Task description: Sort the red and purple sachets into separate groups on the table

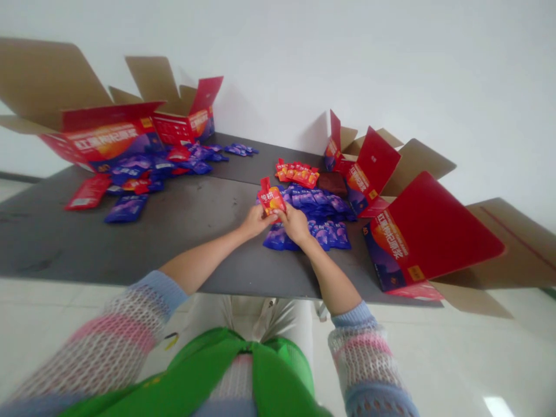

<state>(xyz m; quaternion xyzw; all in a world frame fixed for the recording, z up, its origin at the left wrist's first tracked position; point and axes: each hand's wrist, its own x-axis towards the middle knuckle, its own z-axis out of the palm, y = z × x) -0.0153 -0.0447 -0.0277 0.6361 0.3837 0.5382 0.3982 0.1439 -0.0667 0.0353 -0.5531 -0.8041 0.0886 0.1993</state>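
Note:
Both my hands meet over the dark grey table, near its front edge. My left hand and my right hand pinch the lower corners of a red and orange printed sachet, which stands up between them. Just beyond and to the right of my right hand lies a heap of purple-blue sachets, partly under my right wrist. Farther back, a row of orange-red sachets lies next to a dark brown flat packet.
Open red printed cardboard cartons stand at the back left and right, and a large one overhangs the right edge. Loose purple and red sachets lie at the left. A white wall rises behind; a tiled floor lies below.

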